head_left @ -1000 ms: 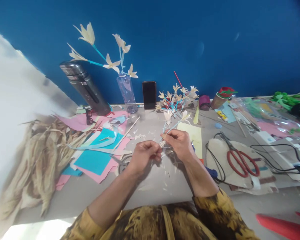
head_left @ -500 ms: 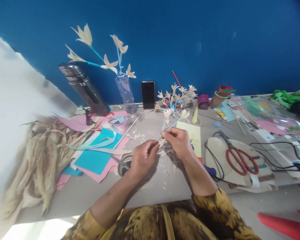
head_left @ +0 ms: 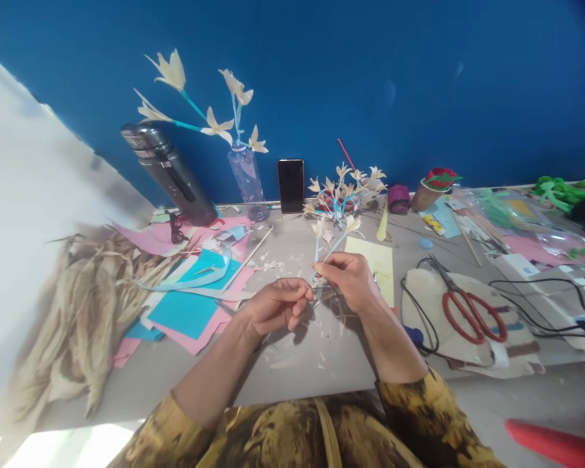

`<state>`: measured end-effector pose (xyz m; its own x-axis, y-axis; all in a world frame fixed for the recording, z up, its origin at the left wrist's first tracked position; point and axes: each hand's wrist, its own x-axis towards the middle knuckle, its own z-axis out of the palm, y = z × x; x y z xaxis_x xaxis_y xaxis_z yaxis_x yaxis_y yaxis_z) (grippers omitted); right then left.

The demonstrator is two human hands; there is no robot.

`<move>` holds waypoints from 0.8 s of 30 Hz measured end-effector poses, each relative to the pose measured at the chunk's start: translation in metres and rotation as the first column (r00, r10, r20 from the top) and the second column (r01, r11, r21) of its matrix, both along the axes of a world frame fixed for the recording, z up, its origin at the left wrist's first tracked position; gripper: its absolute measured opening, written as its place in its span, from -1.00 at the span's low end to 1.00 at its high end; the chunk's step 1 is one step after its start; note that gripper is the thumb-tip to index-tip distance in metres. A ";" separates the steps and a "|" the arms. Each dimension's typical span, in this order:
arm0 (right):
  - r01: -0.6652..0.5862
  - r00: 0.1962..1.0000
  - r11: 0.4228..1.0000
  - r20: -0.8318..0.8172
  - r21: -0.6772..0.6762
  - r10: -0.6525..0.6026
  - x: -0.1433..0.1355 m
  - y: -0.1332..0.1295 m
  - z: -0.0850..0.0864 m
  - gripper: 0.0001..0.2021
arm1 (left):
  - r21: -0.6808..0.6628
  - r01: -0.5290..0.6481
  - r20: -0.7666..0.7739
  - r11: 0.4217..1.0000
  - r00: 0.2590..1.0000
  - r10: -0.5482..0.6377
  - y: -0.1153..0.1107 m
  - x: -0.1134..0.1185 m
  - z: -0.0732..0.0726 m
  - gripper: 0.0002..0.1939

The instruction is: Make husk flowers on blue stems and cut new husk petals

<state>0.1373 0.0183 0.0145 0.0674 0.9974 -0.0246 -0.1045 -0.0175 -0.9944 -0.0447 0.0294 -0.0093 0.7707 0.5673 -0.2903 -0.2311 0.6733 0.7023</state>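
Note:
My right hand (head_left: 353,278) pinches the light blue stems of a small artificial flower sprig (head_left: 353,225), whose cream blooms point up and away from me. Close beside it, my left hand (head_left: 281,303) is turned with its palm partly showing, thumb and fingertips pressed together near the lower end of the stems. Whatever lies between those fingertips is too small to make out. Behind the sprig lies a bunch of similar cream flowers (head_left: 340,192) on blue stems. Pale scraps (head_left: 329,318) are scattered under both hands.
Dried husks (head_left: 85,318), blue paper (head_left: 188,315) and pink sheets lie left. A dark flask (head_left: 168,172), a bottle of flowers (head_left: 248,185) and a phone (head_left: 291,186) stand at the back. Red-handled scissors (head_left: 472,315) rest on a cloth right, near black cables and a white power strip.
My left hand has rolled, its palm side now showing more, and its fingertips have come lower near the stem ends. The sprig has shifted slightly left in my right hand.

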 end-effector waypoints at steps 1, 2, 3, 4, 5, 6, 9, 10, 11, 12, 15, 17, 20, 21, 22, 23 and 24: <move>-0.004 1.000 1.000 -0.009 0.023 0.005 0.000 0.000 0.000 -0.72 | -0.020 -0.009 0.023 1.000 1.000 0.009 -0.001 0.001 -0.001 -0.84; -0.012 1.000 0.999 -0.017 0.049 0.013 0.000 -0.001 0.000 -0.73 | -0.043 -0.011 0.051 0.999 0.999 0.013 -0.001 0.002 -0.002 -0.85; -0.019 1.000 0.997 -0.023 0.075 0.020 0.000 -0.001 -0.001 -0.74 | -0.067 -0.005 0.082 0.998 0.997 0.010 -0.002 0.003 -0.003 -0.86; -0.024 0.999 0.995 -0.026 0.096 0.027 0.000 -0.001 -0.001 -0.75 | -0.089 0.011 0.108 0.996 0.994 -0.001 -0.003 0.005 -0.005 -0.87; -0.027 0.999 0.993 -0.023 0.111 0.029 0.001 -0.001 0.000 -0.76 | -0.104 0.027 0.124 0.994 0.992 -0.014 -0.004 0.006 -0.005 -0.86; -0.025 1.000 0.992 -0.013 0.122 0.027 0.001 -0.001 0.000 -0.75 | -0.106 0.036 0.126 0.994 0.992 -0.023 -0.004 0.006 -0.006 -0.84; -0.022 0.999 0.991 0.046 0.136 0.016 0.004 0.001 0.000 -0.72 | 0.005 -0.028 -0.028 1.000 0.999 0.028 -0.004 0.007 -0.002 -0.82; -0.022 0.998 0.990 0.070 0.140 0.012 0.004 0.002 -0.001 -0.72 | 0.107 -0.105 -0.123 0.989 0.985 0.118 -0.004 0.007 0.000 -0.82; -0.019 0.996 0.989 0.094 0.148 0.005 0.005 0.003 -0.002 -0.72 | 0.247 -0.198 -0.215 0.949 0.943 0.253 -0.004 0.006 0.003 -0.84; -0.020 0.993 0.987 0.122 0.156 0.001 0.005 0.003 -0.002 -0.72 | 0.404 -0.275 -0.282 0.872 0.870 0.405 -0.004 0.006 0.005 -0.84; -0.056 0.976 0.978 0.218 0.202 0.011 0.002 0.004 -0.006 -0.75 | 0.710 -0.330 -0.291 0.623 0.668 0.685 -0.004 0.007 0.008 -0.83; -0.095 0.958 0.963 0.286 0.251 0.020 -0.003 0.003 -0.008 -0.77 | 0.720 -0.332 -0.267 0.610 0.679 0.684 -0.004 0.009 0.005 -0.83; -0.117 0.943 0.944 0.332 0.309 0.008 -0.008 0.002 -0.012 -0.81 | 0.667 -0.355 -0.237 0.655 0.732 0.639 -0.003 0.011 -0.002 -0.82; -0.121 0.943 0.941 0.334 0.315 0.010 -0.009 0.002 -0.013 -0.81 | 0.662 -0.353 -0.234 0.662 0.741 0.630 -0.003 0.012 -0.003 -0.82; -0.132 0.942 0.940 0.335 0.314 0.020 -0.009 0.002 -0.014 -0.79 | 0.663 -0.346 -0.234 0.664 0.747 0.623 -0.003 0.013 -0.004 -0.83; -0.141 0.941 0.942 0.337 0.306 0.031 -0.009 0.002 -0.015 -0.77 | 0.668 -0.337 -0.237 0.663 0.748 0.620 -0.002 0.013 -0.005 -0.83; -0.143 0.940 0.946 0.339 0.289 0.039 -0.009 0.002 -0.016 -0.76 | 0.676 -0.330 -0.243 0.659 0.744 0.622 -0.002 0.013 -0.004 -0.83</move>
